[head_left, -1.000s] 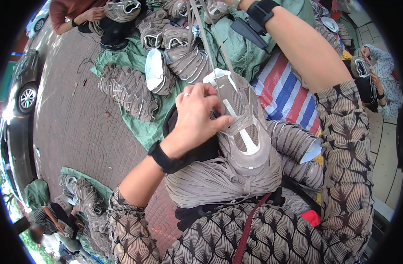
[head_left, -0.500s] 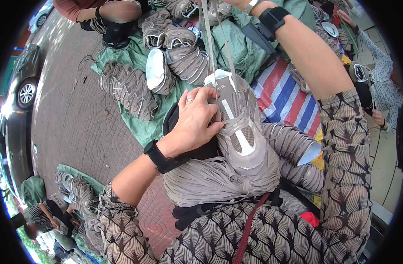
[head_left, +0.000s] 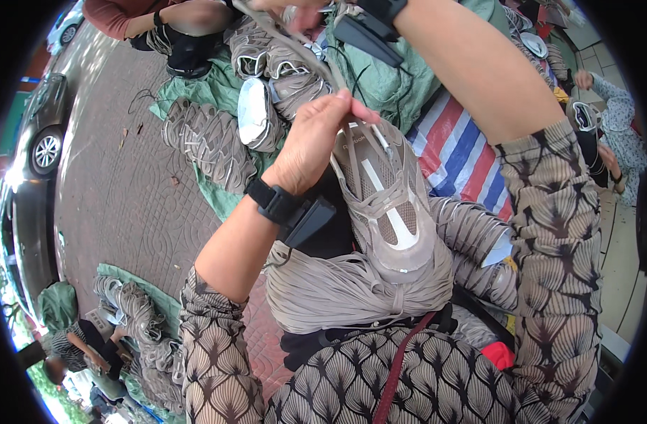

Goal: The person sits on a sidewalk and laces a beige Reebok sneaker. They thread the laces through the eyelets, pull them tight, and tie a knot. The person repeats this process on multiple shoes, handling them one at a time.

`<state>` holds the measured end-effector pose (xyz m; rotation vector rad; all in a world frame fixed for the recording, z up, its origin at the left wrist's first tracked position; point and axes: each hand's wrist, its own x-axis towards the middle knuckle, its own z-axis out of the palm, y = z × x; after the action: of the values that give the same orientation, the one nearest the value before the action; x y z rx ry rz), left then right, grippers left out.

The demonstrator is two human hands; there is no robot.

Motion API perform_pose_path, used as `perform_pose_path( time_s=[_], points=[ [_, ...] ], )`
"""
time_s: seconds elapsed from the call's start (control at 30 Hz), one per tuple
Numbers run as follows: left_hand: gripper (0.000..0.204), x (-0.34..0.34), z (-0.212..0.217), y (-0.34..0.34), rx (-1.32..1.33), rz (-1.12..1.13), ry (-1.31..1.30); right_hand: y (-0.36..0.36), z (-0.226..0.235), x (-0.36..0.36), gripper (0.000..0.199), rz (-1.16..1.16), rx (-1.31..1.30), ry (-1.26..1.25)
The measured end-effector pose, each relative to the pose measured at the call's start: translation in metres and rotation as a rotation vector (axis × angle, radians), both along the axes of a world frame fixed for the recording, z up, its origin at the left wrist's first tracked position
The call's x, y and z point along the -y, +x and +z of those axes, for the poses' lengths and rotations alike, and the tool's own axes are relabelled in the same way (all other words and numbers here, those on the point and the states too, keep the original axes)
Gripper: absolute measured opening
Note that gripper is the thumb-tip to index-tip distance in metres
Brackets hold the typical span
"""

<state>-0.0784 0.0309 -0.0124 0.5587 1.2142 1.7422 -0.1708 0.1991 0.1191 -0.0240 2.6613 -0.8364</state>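
Observation:
A grey-brown mesh sneaker (head_left: 391, 205) with a white stripe rests toe toward me on a thick bundle of grey shoelaces (head_left: 330, 293) in my lap. My left hand (head_left: 311, 145) is above the shoe's opening, thumb and fingers pinched on the pale shoelaces (head_left: 323, 67) threaded through it. From there the laces run up and left to my right hand (head_left: 292, 10) at the top edge. That hand is blurred and partly cut off, but its fingers appear closed around the lace ends. The shoe's lower eyelets have laces crossed through them.
Stacked sneakers (head_left: 207, 145) lie on green sacking (head_left: 196, 92) ahead left. More nested shoes (head_left: 472, 230) are beside my lap, near a striped sheet (head_left: 461, 155). A person (head_left: 147, 18) sits at the far left, another (head_left: 620, 120) at the right. Parked cars (head_left: 37, 162) line the left.
My left hand has left the shoe's side and risen to pinch the laces. My right hand has moved left along the top, and the laces now slant up to the left.

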Motion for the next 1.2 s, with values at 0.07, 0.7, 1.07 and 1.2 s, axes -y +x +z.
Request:
perform_pose_path(
  time_s=[0.07,0.7,1.07,1.2],
  points=[
    [0.036,-0.002,0.000,-0.002,0.128,0.079,0.007,0.025,-0.008,-0.020,0.030,-0.078,-0.057,0.028],
    [0.029,0.176,0.062,-0.116,0.414,0.637,0.127,0.271,0.027,-0.214,0.026,-0.371,-0.434,-1.860],
    [0.042,0.529,-0.078,-0.069,0.712,1.470,-0.280,0.653,-0.024,-0.477,0.014,-1.354,-0.725,-1.206],
    [0.030,0.569,-0.029,-0.027,0.694,1.401,-0.349,0.506,-0.123,-0.344,0.033,-1.628,-0.625,-0.994]
  ],
)
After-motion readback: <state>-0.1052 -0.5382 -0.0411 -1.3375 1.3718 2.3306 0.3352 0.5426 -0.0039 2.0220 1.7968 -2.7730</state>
